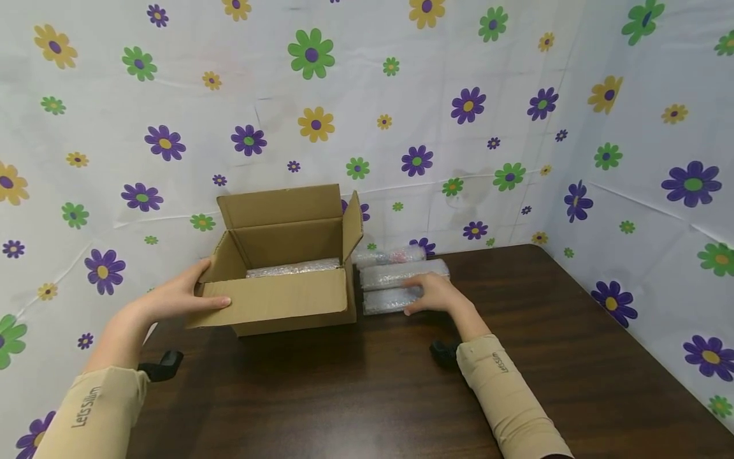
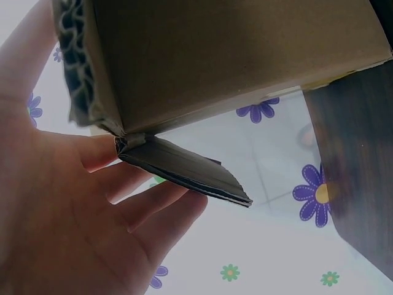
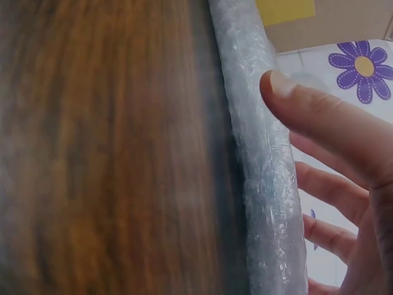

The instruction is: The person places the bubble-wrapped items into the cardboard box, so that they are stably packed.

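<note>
An open cardboard box [image 1: 298, 298] stands on the table with its flaps spread. My left hand [image 1: 186, 294] holds its left front corner, thumb on the front flap and fingers around the side, close to the folded side flap [image 2: 190, 166] in the left wrist view. Inside the box lies a bubble-wrapped package [image 1: 295, 268]. My right hand [image 1: 437, 296] reaches over the bubble-wrapped packages right of the box, fingers spread. Its thumb is at the edge of the nearest package [image 1: 384, 301], with the fingers on the other side of the wrap [image 3: 270, 196] in the right wrist view.
A second wrapped package [image 1: 384, 275] and a third with a reddish patch [image 1: 381, 256] lie behind the nearest one. The dark wooden table [image 1: 344, 395] extends forward and right. A flower-printed cloth [image 1: 367, 127] hangs behind it and along the right side.
</note>
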Motion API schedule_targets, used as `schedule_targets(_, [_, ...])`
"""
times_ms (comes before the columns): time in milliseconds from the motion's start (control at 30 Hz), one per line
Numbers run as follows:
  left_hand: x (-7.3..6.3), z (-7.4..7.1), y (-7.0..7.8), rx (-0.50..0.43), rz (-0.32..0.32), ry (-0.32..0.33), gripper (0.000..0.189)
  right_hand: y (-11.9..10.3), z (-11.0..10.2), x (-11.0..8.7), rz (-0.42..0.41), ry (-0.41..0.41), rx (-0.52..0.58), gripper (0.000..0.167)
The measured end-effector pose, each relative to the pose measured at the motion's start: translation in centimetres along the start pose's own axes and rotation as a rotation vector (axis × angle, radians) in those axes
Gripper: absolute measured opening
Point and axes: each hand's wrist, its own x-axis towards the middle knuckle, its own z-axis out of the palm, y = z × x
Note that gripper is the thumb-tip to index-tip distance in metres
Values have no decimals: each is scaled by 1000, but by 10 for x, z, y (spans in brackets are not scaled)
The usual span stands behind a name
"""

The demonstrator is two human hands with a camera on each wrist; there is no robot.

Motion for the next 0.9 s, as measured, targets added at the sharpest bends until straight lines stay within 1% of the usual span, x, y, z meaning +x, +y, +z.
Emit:
schedule_targets(100, [-1, 0, 0, -3, 0, 0, 106, 0, 2, 2, -22, -2, -28, 58])
schedule_targets(200, [-2, 1, 0, -1, -1, 2, 106, 0, 4, 3, -24, -18, -49, 54])
schedule_targets(367, [-3, 1, 3, 1, 6, 7, 105, 0, 6, 2, -6, -44, -37, 53])
schedule_targets(900, [0, 1, -2, -19, 19, 15, 105, -7, 5, -1, 12, -49, 14, 51])
